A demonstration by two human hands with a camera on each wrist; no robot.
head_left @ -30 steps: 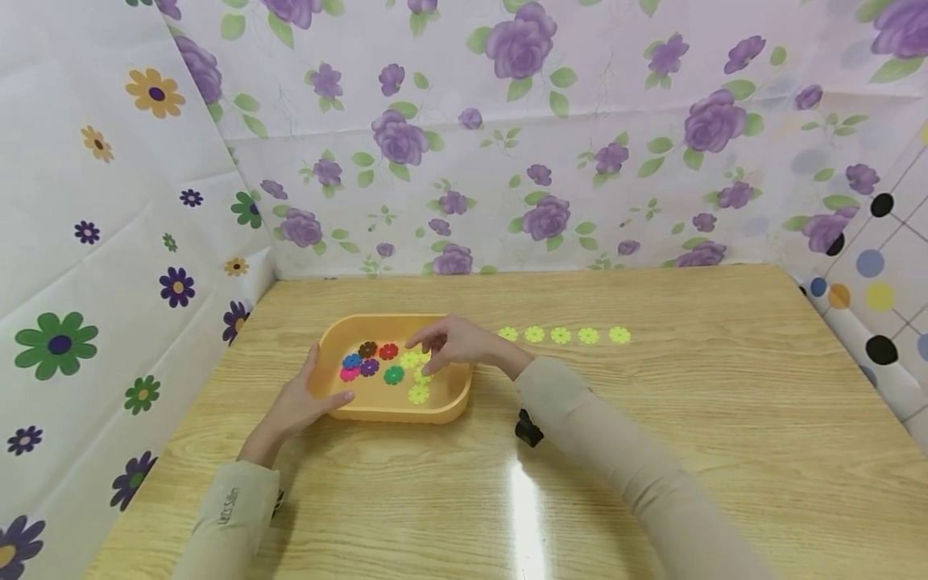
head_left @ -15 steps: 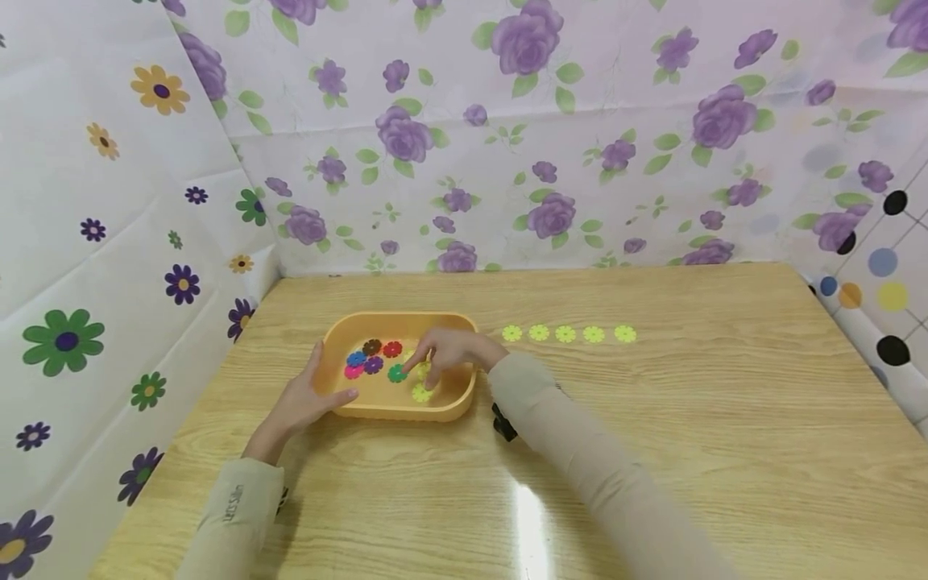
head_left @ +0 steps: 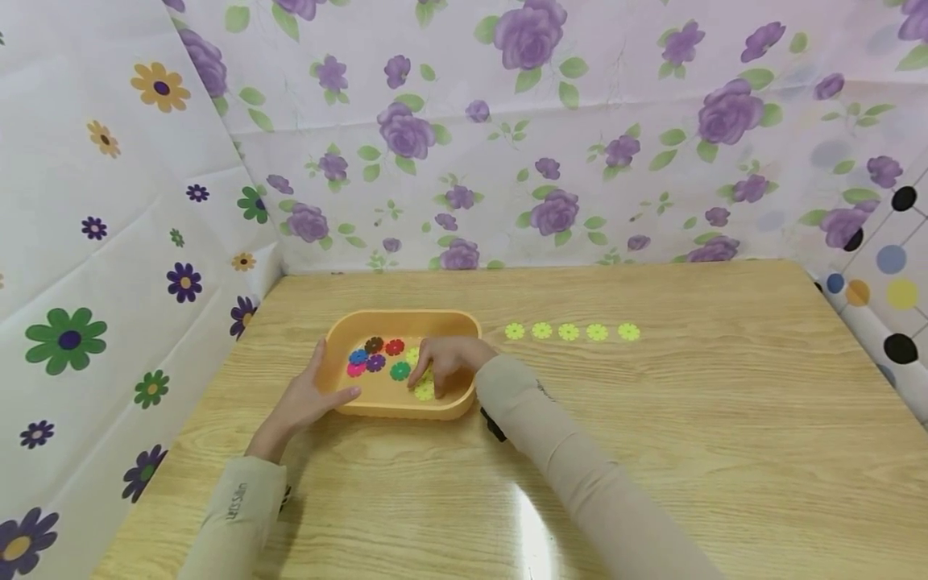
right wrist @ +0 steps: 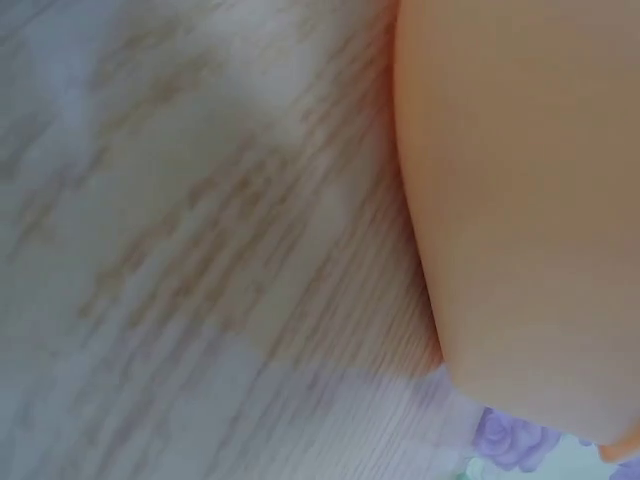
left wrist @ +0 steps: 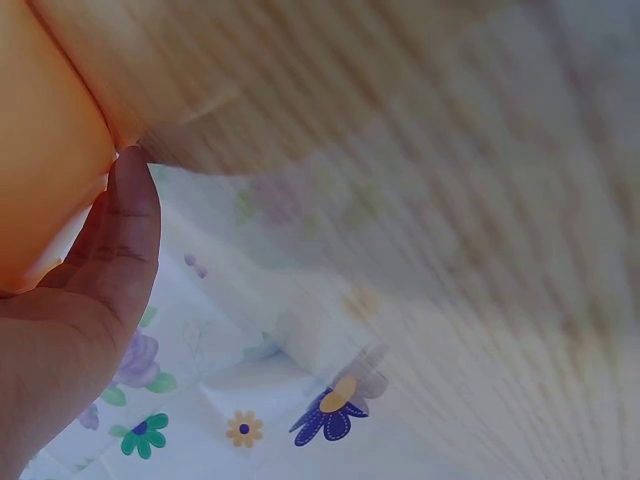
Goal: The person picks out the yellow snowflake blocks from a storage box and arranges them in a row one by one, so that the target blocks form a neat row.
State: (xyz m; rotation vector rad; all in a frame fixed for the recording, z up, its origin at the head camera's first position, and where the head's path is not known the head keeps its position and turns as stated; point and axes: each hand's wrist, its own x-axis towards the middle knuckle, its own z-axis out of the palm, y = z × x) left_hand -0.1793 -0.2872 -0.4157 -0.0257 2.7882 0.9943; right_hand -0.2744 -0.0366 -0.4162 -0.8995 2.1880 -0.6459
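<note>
An orange plastic tray (head_left: 395, 410) stands on the table with several flower-shaped plastic discs inside. My left hand (head_left: 300, 400) grips its left end, thumb over the front rim and fingers along the outer wall; the left wrist view shows the fingers (left wrist: 130, 225) against that wall. My right hand (head_left: 453, 357) reaches down into the tray's right part, index finger and thumb spread on either side of a yellow disc (head_left: 423, 391). Other yellow discs are partly hidden under this hand. The right wrist view shows the tray's outer wall (right wrist: 530, 200) but not the hand.
Red (head_left: 395, 347), brown (head_left: 373, 345), blue (head_left: 358, 356), purple (head_left: 375, 363), pink (head_left: 355, 370) and green (head_left: 400, 370) discs lie in the tray. Several yellow discs (head_left: 569, 331) form a row on the wooden table (head_left: 689, 387) to the right. Patterned sheets (head_left: 464, 145) stand behind and beside it.
My right hand has moved within the tray, from the upper yellow discs toward the front one. My left hand keeps its hold on the tray. The row of discs is the same.
</note>
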